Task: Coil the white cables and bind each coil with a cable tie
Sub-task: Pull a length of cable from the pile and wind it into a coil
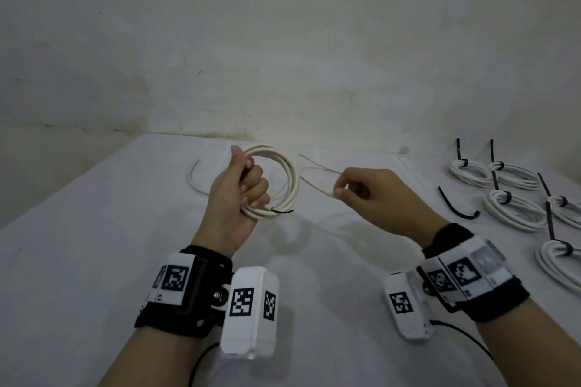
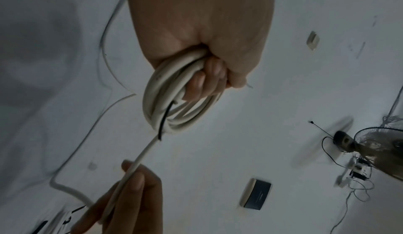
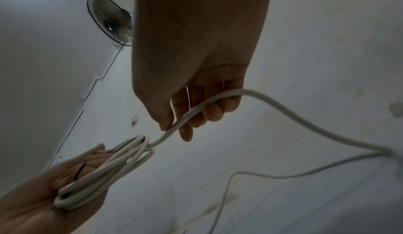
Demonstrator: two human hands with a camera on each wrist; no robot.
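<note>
Left hand (image 1: 238, 188) is gripping a white cable coil (image 1: 284, 181), fingers curled through the loops, holding it up above the table (image 1: 94, 229); a black cable tie (image 1: 282, 212) is sticking out beside the fist; right hand (image 1: 369, 195) — held apart — is pinching the loose cable (image 1: 317, 186) running off the coil; five bound coils (image 1: 515, 209) are lying far right — one loose tie (image 1: 457, 206) near them.
</note>
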